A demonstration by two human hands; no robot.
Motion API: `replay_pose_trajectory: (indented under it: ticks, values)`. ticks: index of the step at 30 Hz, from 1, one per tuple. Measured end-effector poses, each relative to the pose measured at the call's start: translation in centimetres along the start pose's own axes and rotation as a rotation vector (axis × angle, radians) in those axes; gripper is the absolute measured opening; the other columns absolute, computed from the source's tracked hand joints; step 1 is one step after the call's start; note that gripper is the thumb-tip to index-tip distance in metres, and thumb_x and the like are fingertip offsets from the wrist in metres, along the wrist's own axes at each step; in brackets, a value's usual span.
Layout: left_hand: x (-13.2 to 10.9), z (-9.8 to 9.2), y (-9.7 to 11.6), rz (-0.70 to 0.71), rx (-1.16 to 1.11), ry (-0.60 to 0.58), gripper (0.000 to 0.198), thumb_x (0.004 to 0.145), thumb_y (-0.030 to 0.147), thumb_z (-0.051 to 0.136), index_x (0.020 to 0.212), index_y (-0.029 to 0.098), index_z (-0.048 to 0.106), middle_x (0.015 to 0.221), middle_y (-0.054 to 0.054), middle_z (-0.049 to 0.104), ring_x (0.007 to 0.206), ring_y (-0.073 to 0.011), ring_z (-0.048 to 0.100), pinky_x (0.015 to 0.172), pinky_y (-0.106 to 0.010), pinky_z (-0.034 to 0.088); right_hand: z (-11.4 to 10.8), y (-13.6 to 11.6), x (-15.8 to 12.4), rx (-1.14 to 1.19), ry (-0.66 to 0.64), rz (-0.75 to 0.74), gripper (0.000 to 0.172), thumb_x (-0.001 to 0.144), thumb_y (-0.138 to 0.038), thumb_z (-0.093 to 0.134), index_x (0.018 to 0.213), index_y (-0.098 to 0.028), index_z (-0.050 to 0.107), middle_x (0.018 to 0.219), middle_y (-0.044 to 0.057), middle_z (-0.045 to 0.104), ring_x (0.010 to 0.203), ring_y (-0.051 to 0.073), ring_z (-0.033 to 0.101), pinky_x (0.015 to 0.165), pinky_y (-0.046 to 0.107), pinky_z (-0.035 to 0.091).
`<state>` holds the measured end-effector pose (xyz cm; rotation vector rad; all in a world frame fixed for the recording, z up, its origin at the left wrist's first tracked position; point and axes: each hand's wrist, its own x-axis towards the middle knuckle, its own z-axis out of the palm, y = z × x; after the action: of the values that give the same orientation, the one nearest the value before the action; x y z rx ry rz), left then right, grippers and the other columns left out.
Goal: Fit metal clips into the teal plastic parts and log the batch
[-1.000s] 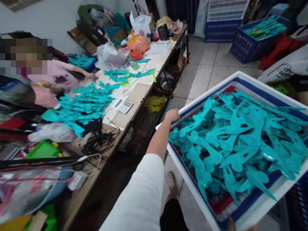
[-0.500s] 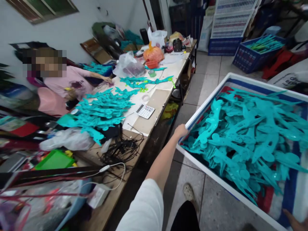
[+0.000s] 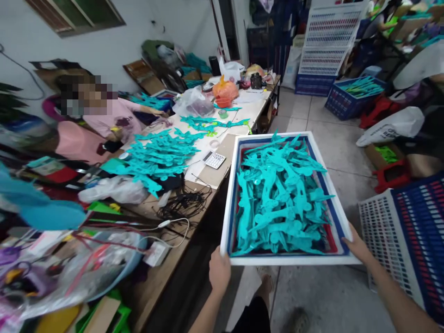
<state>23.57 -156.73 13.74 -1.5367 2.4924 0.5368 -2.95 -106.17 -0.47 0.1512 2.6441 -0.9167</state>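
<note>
Between my hands is a white-rimmed crate (image 3: 294, 260), lined with blue, white and red striped sheet and heaped with flat turquoise plastic parts (image 3: 277, 199). My left hand (image 3: 219, 270) is closed around its near left corner. At the near right corner, my right hand (image 3: 357, 245) grips the rim, thumb on the inside. The crate is off the floor, beside the long table's edge. Similar turquoise parts (image 3: 163, 152) lie spread on the table, near a calculator (image 3: 214, 159).
A person in a pink shirt (image 3: 111, 118) sits behind the table. Black cables (image 3: 183, 206) and a blue basin (image 3: 135, 259) lie at the near left. Stacked crates (image 3: 326, 41), a red stool (image 3: 391, 175) and a blue and white crate (image 3: 388, 222) stand on the right.
The crate has swung from the right to the front of me and now sits squarer in view. My left hand has shifted to its near left corner; my right hand shows more fully.
</note>
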Motion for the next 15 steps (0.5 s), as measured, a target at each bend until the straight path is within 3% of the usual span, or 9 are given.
replay_pose_trajectory:
  ticks: [3, 7, 11, 15]
  values:
    - [0.1, 1.2, -1.2, -0.074, -0.052, 0.129, 0.046, 0.110, 0.023, 0.040, 0.152, 0.014, 0.057, 0.144, -0.018, 0.071, 0.139, -0.0284, 0.069, 0.116, -0.036, 0.056, 0.2, -1.6, -2.5, 0.090, -0.134, 0.110, 0.097, 0.083, -0.036, 0.054, 0.174, -0.005, 0.039, 0.164, 0.023, 0.061, 0.146, 0.036, 0.066, 0.123, 0.042, 0.051]
    - [2.7, 1.3, -0.8, -0.113, -0.020, 0.314, 0.055, 0.103, 0.019, 0.047, 0.157, 0.008, 0.052, 0.158, -0.027, 0.058, 0.153, -0.0379, 0.054, 0.129, -0.049, 0.043, 1.0, -3.6, -4.9, 0.102, -0.136, 0.182, 0.095, 0.083, -0.030, 0.056, 0.175, -0.011, 0.039, 0.157, 0.021, 0.068, 0.140, 0.039, 0.070, 0.122, 0.046, 0.052]
    - [6.3, -1.8, -1.4, -0.017, 0.066, 0.380, 0.050, 0.099, 0.016, 0.053, 0.146, 0.014, 0.067, 0.166, -0.024, 0.052, 0.155, -0.0386, 0.050, 0.129, -0.051, 0.041, 4.3, -5.6, -9.0, 0.142, -0.120, 0.229, 0.095, 0.087, -0.029, 0.055, 0.177, -0.012, 0.032, 0.154, 0.020, 0.069, 0.142, 0.039, 0.069, 0.118, 0.047, 0.055]
    - [11.3, -5.8, -2.8, 0.075, 0.172, 0.388, 0.047, 0.097, 0.013, 0.056, 0.140, 0.017, 0.074, 0.166, -0.020, 0.056, 0.156, -0.0360, 0.049, 0.132, -0.050, 0.036, 9.8, -8.3, -15.4, 0.157, -0.147, 0.269, 0.092, 0.092, -0.032, 0.047, 0.177, -0.005, 0.024, 0.146, 0.026, 0.072, 0.132, 0.041, 0.075, 0.106, 0.045, 0.061]
